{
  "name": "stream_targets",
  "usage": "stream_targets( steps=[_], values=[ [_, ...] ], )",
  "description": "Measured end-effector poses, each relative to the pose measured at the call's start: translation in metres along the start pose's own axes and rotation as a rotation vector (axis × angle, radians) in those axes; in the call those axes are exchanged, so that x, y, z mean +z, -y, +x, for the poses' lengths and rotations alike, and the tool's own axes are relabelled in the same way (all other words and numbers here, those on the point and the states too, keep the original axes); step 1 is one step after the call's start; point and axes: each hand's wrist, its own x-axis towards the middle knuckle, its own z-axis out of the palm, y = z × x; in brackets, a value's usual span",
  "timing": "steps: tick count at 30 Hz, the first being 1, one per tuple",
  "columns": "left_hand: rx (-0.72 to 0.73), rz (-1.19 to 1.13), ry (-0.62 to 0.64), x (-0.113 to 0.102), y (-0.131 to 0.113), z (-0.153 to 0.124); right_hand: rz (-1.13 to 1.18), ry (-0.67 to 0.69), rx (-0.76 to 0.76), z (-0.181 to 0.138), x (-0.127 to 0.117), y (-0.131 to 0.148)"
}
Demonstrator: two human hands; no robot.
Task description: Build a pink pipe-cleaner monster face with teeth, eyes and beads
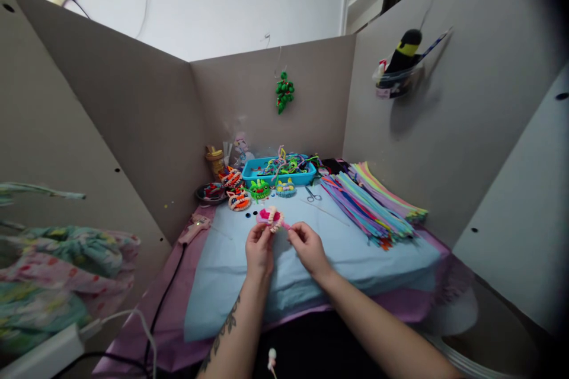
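Note:
My left hand (259,247) and my right hand (308,247) are raised together over the light blue mat (355,249). Both pinch a small pink and white pipe-cleaner figure (271,217) held between them. The left fingers close on its white coiled lower part. The right fingertips grip a pink stem end at the figure's right side. Several finished pipe-cleaner figures (249,189) in orange, green and blue sit in a row just beyond the hands.
A blue tray (306,177) of tangled pipe cleaners stands at the back. Bundles of coloured pipe cleaners (368,207) lie on the right, small scissors (312,194) near the tray. A glue gun (195,228) with a black cable lies left. Cardboard walls surround the table; a green ornament (284,92) hangs on the back wall.

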Motion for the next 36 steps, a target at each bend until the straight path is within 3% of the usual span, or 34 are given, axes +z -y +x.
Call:
stream_targets(
  steps=[3, 9, 18, 24, 30, 36],
  values=[
    [-0.007, 0.005, 0.010, -0.001, 0.000, -0.001, -0.041, 0.069, -0.011, -0.002, 0.002, 0.001],
    [0.012, 0.039, 0.024, -0.002, -0.001, -0.002, -0.060, 0.045, 0.005, -0.003, 0.004, 0.004],
    [0.141, 0.162, -0.016, -0.006, 0.006, 0.003, -0.098, 0.134, 0.036, 0.001, 0.007, -0.008],
    [0.168, 0.343, 0.074, -0.006, 0.006, -0.003, -0.120, 0.168, -0.013, 0.006, 0.003, -0.009],
    [0.197, 0.472, 0.160, -0.002, 0.001, -0.007, -0.394, 0.189, -0.164, 0.010, -0.006, -0.008],
    [0.212, 0.561, 0.196, 0.000, -0.001, -0.007, -0.631, 0.212, -0.168, 0.009, -0.012, -0.001]
  ],
)
